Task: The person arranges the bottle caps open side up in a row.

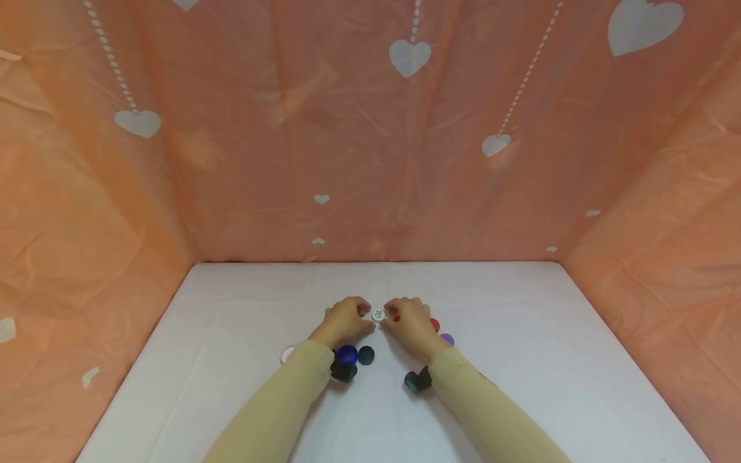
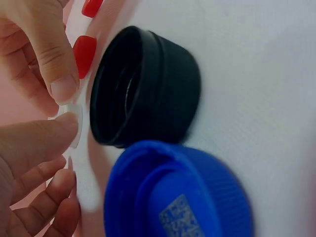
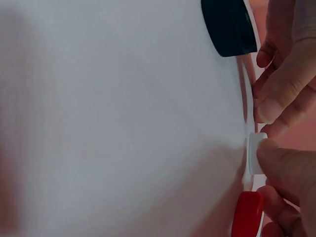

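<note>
From the left, we see a ribbed, hollow blue cap (image 1: 347, 355) beside a matte black cap (image 1: 366, 355). Beyond them, the left hand (image 1: 344, 321) curls thumb and fingers against a small, round white cap (image 1: 378, 315), pinched opposite by the right hand (image 1: 408, 321); farther right, we find a smooth red cap (image 1: 435, 325) and a round purple piece (image 1: 447, 339) on white cloth (image 1: 521, 360).

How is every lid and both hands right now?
Printed white lid, print facing up
Blue lid, hollow side up
Black lid, hollow side up
Red lids, on the table
Purple lid, on the table
Other white lid, partly hidden by left sleeve
Left hand, beside printed white lid, grip unclear
Right hand, seems to pinch printed white lid
</note>
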The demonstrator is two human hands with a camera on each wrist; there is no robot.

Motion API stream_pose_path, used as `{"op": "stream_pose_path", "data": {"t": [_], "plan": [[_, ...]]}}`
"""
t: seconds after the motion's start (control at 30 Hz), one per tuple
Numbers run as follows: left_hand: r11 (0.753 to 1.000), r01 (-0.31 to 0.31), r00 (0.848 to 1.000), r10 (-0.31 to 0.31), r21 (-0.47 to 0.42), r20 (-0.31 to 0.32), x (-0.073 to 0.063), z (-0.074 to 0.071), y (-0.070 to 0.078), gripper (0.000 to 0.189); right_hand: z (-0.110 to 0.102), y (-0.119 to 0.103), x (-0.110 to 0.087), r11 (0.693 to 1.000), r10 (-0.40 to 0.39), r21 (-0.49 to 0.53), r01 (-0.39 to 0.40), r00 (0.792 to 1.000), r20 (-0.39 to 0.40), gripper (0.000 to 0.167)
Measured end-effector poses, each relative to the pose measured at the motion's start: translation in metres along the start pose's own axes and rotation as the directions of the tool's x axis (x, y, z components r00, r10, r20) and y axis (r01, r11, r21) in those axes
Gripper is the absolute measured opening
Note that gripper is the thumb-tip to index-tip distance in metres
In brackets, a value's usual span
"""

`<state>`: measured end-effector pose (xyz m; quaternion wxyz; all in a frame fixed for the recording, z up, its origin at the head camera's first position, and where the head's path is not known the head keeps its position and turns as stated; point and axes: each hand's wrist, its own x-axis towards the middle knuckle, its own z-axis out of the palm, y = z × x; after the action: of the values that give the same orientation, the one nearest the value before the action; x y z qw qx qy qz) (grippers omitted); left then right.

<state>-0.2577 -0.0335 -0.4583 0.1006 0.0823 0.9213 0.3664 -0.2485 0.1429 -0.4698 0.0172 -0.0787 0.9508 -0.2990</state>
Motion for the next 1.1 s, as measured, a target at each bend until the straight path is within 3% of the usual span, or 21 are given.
{"op": "stream_pose_path", "data": {"t": [0.33,0.57,0.93,1.1], "plan": [[0.991,-0.039,0.999,0.04,0.127,0.002,0.005,0.003,0.004,0.023,0.005,-0.003,0.001,0.992,-0.102,-0.067,0.103,0.995,0.02,0.02],[0.984,-0.052,0.998,0.056,0.171,-0.019,0.004,0.005,0.004,0.019,0.007,-0.005,0.0,0.988,-0.136,-0.072,0.133,0.99,-0.037,0.016],[0.986,-0.161,0.982,0.165,0.047,-0.088,-0.011,-0.005,0.013,0.014,-0.007,-0.011,-0.009,0.99,-0.114,0.069,0.119,0.991,-0.072,0.016],[0.976,-0.212,0.972,0.216,0.052,-0.093,-0.027,-0.007,0.012,0.015,-0.012,-0.014,-0.028,0.973,-0.085,0.215,0.083,0.996,-0.003,0.017]]}}
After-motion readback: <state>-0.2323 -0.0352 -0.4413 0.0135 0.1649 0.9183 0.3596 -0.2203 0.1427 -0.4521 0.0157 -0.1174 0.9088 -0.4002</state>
